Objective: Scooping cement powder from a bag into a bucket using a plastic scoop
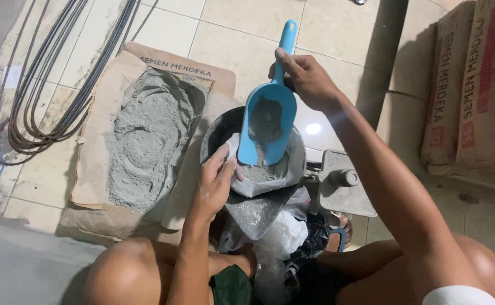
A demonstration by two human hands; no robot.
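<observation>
My right hand (307, 79) grips the handle of a blue plastic scoop (267, 124), tilted down with grey cement powder in its bowl. The scoop's lip sits over a clear plastic bag (276, 175) partly filled with grey powder, resting in a dark round pan (216, 133) on a scale. My left hand (216, 181) holds the bag's near edge open. To the left lies an opened brown paper cement sack (98, 135) with grey powder (146, 141) exposed.
A grey scale body (343, 183) stands right of the pan. Stacked brown cement sacks (473, 90) line the right side. A bundle of bent steel rods (44, 85) lies on the tiled floor at left. More plastic bags (281, 237) sit between my knees.
</observation>
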